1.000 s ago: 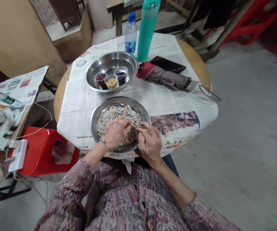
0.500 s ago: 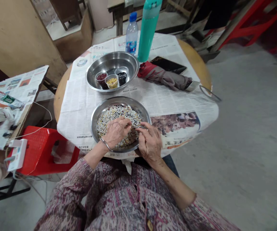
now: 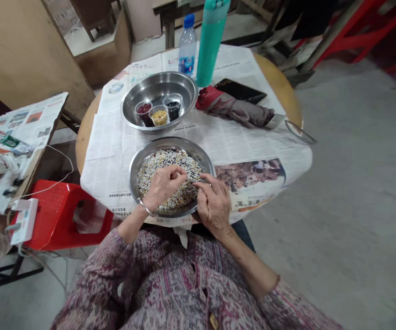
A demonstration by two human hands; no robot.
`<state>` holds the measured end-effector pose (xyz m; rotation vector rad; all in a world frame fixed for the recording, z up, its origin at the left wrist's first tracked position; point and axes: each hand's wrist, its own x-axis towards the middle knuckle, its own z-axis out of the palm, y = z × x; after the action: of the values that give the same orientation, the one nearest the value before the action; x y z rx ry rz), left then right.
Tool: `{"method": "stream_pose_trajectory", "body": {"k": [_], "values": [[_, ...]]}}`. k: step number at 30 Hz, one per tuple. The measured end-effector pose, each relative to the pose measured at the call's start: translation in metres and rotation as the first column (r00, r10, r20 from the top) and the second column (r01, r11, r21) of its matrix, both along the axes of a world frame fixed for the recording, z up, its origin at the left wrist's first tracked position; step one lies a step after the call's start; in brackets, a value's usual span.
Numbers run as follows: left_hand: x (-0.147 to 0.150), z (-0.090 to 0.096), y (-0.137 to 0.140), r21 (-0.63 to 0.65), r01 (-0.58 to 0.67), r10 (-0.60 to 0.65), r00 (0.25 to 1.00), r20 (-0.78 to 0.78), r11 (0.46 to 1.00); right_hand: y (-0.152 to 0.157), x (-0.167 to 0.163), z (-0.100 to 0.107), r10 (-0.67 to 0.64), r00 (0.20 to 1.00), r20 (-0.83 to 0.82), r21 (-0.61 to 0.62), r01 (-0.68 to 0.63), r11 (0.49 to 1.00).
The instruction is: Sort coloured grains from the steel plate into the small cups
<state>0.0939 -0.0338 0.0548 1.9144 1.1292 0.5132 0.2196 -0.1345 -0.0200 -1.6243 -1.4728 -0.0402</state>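
A steel bowl (image 3: 136, 160) holds a mix of white grains with yellow, dark and reddish beans (image 3: 163, 160). Over its middle, my left hand (image 3: 165, 185) has thumb and forefinger pinched together; whatever lies between the tips is too small to name. My right hand (image 3: 214, 201) is at the bowl's right rim, fingers curled in and tips pointing over the grains. Its palm is hidden. Behind stands a larger steel basin (image 3: 129, 110) with three clear cups inside: red beans (image 3: 144, 110), yellow beans (image 3: 159, 117) and black beans (image 3: 173, 109).
Newspaper (image 3: 104, 151) covers the round table. At the back stand a water bottle (image 3: 187, 48) and a teal bottle (image 3: 211, 46). A folded umbrella (image 3: 235, 107) lies by a dark phone or tablet (image 3: 241, 90). On the left is a red stool (image 3: 56, 215) with a power strip (image 3: 25, 220).
My left hand has lifted slightly from the grains, its thumb and forefinger now closed in a clearer pinch. My right hand has stayed nearly still.
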Motion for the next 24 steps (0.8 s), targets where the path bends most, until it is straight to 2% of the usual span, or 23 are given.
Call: {"method": "stream_pose_trajectory", "body": {"k": [1, 2, 4, 6, 7, 8, 9, 11, 13, 15, 17, 19, 21, 24], "values": [[-0.003, 0.002, 0.000, -0.165, -0.025, 0.048, 0.990, 0.136, 0.986, 0.000, 0.000, 0.000, -0.001, 1.000, -0.002, 0.002, 0.001, 1.000], [-0.006, 0.004, 0.000, -0.332, -0.032, 0.126, 0.956, 0.265, 0.943, 0.000, 0.000, 0.001, -0.002, 1.000, -0.006, 0.005, 0.002, 1.000], [-0.014, 0.007, -0.001, -0.598, -0.004, 0.326, 0.842, 0.430, 0.801, 0.000, 0.000, 0.001, -0.004, 1.000, -0.011, 0.007, 0.004, 1.000], [-0.023, 0.009, -0.003, -0.725, 0.037, 0.469, 0.739, 0.482, 0.687, 0.000, 0.000, 0.001, -0.003, 1.000, -0.014, 0.006, 0.003, 1.000], [-0.027, 0.009, -0.004, -0.747, 0.043, 0.503, 0.713, 0.489, 0.664, 0.000, 0.000, 0.000, -0.002, 1.000, -0.015, 0.006, 0.003, 1.000], [-0.031, 0.010, -0.006, -0.747, 0.037, 0.514, 0.703, 0.492, 0.664, 0.000, 0.000, 0.000, -0.001, 1.000, -0.016, 0.006, 0.001, 1.000], [-0.035, 0.011, -0.009, -0.726, 0.023, 0.499, 0.712, 0.495, 0.687, 0.000, 0.000, 0.000, 0.000, 1.000, -0.017, 0.006, 0.000, 1.000], [-0.042, 0.013, -0.014, -0.618, -0.039, 0.411, 0.779, 0.473, 0.785, 0.000, 0.000, -0.001, 0.000, 1.000, -0.020, 0.008, 0.000, 1.000], [-0.048, 0.014, -0.020, -0.415, -0.122, 0.283, 0.891, 0.354, 0.902, 0.000, 0.000, -0.002, -0.001, 1.000, -0.022, 0.008, 0.001, 1.000], [-0.055, 0.015, -0.026, -0.149, -0.161, 0.181, 0.974, 0.135, 0.976, 0.000, 0.000, -0.003, 0.000, 1.000, -0.027, 0.003, 0.000, 1.000], [-0.062, 0.014, -0.030, 0.098, -0.107, 0.115, 0.990, -0.077, 0.989, -0.001, 0.001, -0.004, 0.003, 0.999, -0.035, -0.009, -0.003, 1.000], [-0.070, 0.013, -0.032, 0.272, 0.012, 0.055, 0.969, -0.239, 0.962, -0.001, 0.001, -0.004, 0.007, 0.999, -0.043, -0.018, -0.008, 1.000], [-0.078, 0.013, -0.032, 0.359, 0.126, 0.017, 0.928, -0.371, 0.925, -0.001, 0.001, -0.005, 0.011, 0.999, -0.051, -0.016, -0.012, 1.000], [-0.087, 0.016, -0.032, 0.351, 0.239, -0.032, 0.863, -0.504, 0.906, -0.001, 0.001, -0.005, 0.011, 0.998, -0.060, 0.000, -0.011, 1.000]]}}
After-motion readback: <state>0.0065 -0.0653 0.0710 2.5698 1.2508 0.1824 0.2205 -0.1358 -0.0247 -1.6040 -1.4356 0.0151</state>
